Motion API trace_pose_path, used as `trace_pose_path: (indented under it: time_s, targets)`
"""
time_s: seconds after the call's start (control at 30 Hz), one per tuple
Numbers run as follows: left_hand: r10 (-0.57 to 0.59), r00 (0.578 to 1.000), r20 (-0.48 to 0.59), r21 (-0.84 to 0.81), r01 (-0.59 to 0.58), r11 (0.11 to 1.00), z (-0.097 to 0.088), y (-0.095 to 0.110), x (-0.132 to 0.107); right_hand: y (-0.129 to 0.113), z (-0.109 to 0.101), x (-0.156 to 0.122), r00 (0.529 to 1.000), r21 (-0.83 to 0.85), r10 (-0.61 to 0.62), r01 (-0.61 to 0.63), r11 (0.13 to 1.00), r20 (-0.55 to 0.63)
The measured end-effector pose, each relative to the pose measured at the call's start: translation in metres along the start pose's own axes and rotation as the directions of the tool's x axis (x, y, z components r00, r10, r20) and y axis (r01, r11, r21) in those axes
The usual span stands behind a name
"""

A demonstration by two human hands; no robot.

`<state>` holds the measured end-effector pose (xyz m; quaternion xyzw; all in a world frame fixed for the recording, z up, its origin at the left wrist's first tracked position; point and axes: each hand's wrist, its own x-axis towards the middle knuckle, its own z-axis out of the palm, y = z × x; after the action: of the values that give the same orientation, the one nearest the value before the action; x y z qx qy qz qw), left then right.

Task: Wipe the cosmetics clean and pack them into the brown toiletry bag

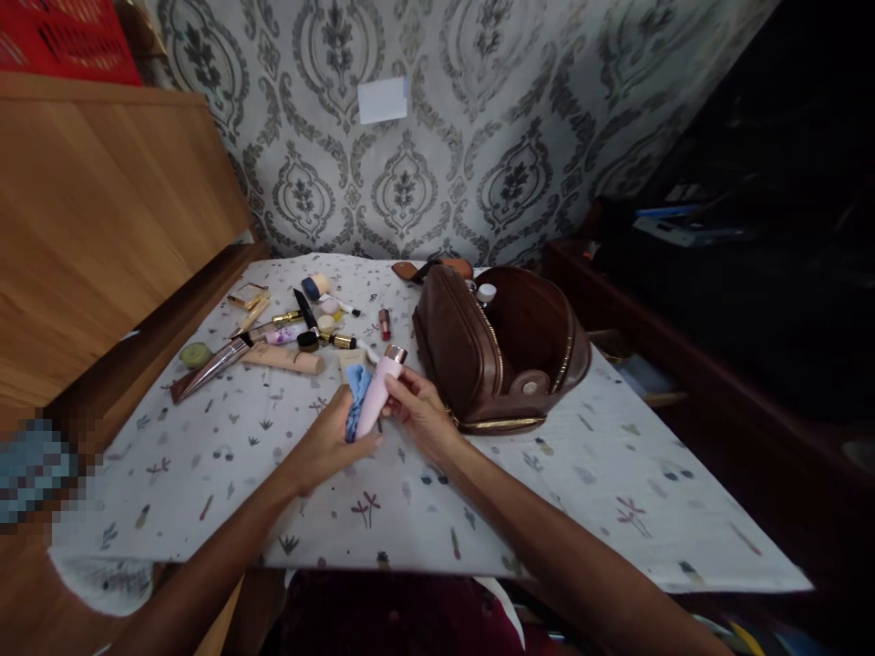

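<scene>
A pale pink tube (375, 399) with a shiny metallic cap is held slanted above the table in front of me. My left hand (326, 442) is closed around a crumpled blue cloth (356, 379), which lies against the tube's left side. From the right, my right hand (425, 412) grips the tube between thumb and fingers. Just beyond that hand stands a brown leather toiletry bag (451, 355), unzipped, with a white-capped container (486, 293) showing inside. Behind the left hand lies a beige squeeze tube (283, 358) among several cosmetics.
A patterned white cloth (266, 492) covers the table. Makeup brushes (215, 364), a green round container (195, 354), a compact (248, 294) and a small red lip tube (385, 323) lie at the back left. A wooden cabinet (116, 173) borders the left side.
</scene>
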<state>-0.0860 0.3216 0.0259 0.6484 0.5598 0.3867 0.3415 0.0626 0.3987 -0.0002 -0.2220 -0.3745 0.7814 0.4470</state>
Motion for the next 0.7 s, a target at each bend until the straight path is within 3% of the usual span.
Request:
trace_pose_path:
  time_s: [0.2,0.27,0.37,0.47,0.53,0.57,0.63,0.7]
  targets:
    - [-0.239,0.959,0.153,-0.222,0.269,0.937,-0.018,-0.006,-0.006,-0.011,-0.002,0.003,1.0,0.039,-0.016,0.017,0.999,-0.025]
    - [-0.292,0.948,0.13,-0.266,0.317,0.91,-0.029,-0.011,-0.006,-0.014,-0.004,0.003,0.999,0.05,-0.02,0.021,0.999,-0.025]
    - [-0.312,0.95,-0.01,-0.221,0.302,0.927,-0.046,-0.017,-0.005,-0.016,-0.006,0.004,1.0,0.024,-0.002,0.002,1.0,0.005]
    - [-0.172,0.96,-0.22,0.054,0.188,0.981,-0.058,-0.019,-0.003,-0.013,-0.008,0.005,0.999,-0.016,0.027,-0.026,1.0,0.03]
    - [0.025,0.947,-0.319,0.393,0.108,0.913,-0.058,-0.018,-0.002,-0.008,-0.008,0.004,0.998,-0.057,0.043,-0.04,0.998,0.043]
    - [0.135,0.938,-0.319,0.568,0.076,0.819,-0.054,-0.017,-0.001,-0.005,-0.007,0.004,0.998,-0.081,0.042,-0.039,0.996,0.044]
    - [0.32,0.921,-0.221,0.82,-0.001,0.572,-0.041,-0.014,0.0,0.0,-0.007,0.002,0.999,-0.133,0.028,-0.024,0.991,0.027]
    - [0.445,0.891,-0.092,0.915,-0.101,0.39,-0.021,-0.009,0.001,0.005,-0.006,0.001,1.0,-0.189,0.006,-0.007,0.982,-0.003]
